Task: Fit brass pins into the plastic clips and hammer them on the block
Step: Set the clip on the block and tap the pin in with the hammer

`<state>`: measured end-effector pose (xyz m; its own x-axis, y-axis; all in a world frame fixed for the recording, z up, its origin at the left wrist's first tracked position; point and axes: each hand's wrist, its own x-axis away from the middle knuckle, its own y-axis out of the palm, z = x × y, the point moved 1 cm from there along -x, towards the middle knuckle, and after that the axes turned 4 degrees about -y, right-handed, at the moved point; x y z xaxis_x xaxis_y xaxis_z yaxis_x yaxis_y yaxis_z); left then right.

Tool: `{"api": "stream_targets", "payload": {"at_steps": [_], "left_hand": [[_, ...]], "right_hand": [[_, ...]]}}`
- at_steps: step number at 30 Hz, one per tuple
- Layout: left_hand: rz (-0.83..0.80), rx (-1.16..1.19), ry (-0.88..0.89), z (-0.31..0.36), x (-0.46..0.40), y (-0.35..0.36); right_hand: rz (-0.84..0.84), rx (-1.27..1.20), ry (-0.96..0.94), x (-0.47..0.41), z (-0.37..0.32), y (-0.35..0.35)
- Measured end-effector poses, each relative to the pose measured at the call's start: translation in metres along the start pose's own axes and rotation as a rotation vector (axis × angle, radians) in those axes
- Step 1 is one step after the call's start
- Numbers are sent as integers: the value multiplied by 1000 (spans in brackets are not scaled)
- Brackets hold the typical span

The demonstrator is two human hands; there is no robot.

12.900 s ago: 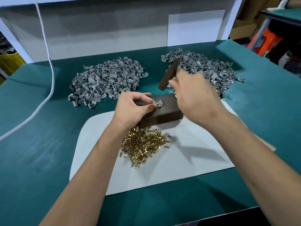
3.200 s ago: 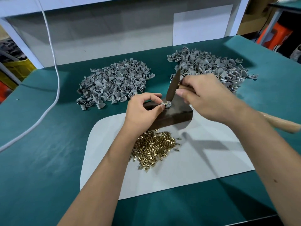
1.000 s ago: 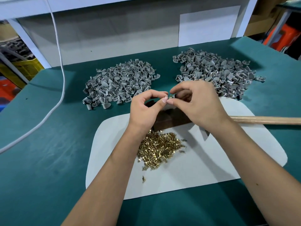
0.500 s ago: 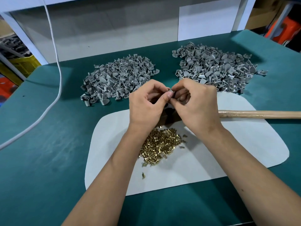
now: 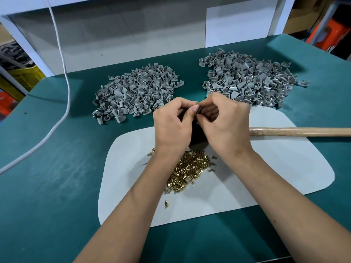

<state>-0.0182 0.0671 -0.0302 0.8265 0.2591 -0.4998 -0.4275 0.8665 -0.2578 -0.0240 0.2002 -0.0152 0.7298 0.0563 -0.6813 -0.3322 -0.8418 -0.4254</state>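
A small grey clip (image 5: 199,110) is pinched between left hand (image 5: 171,126) and right hand (image 5: 226,122) at frame centre, above brass pins (image 5: 187,170)

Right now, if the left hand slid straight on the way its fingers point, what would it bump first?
Most likely the right hand: the left hand points at it, their fingertips meeting round a small grey plastic clip. Depth is unclear, so that's a guess.

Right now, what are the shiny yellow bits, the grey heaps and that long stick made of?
The shiny bits are pins, probably brass: golden and glinting like polished metal. The two grey heaps look like moulded plastic clips: matte, all one dull colour, with smooth curved shapes. The long stick is the hammer handle, seemingly wood: pale tan with a slight sheen, maybe varnished.
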Motion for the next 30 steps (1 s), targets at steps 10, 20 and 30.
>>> {"api": "stream_targets", "payload": {"at_steps": [10, 20, 30], "left_hand": [[64, -120, 101, 3, 1, 2], [11, -81, 36, 5, -2, -3], [-173, 48, -68, -2, -8, -13]], "right_hand": [[29, -12, 70, 3, -5, 2], [-47, -126, 127, -2, 3, 1], [-279, -363, 195, -21, 26, -19]]}}
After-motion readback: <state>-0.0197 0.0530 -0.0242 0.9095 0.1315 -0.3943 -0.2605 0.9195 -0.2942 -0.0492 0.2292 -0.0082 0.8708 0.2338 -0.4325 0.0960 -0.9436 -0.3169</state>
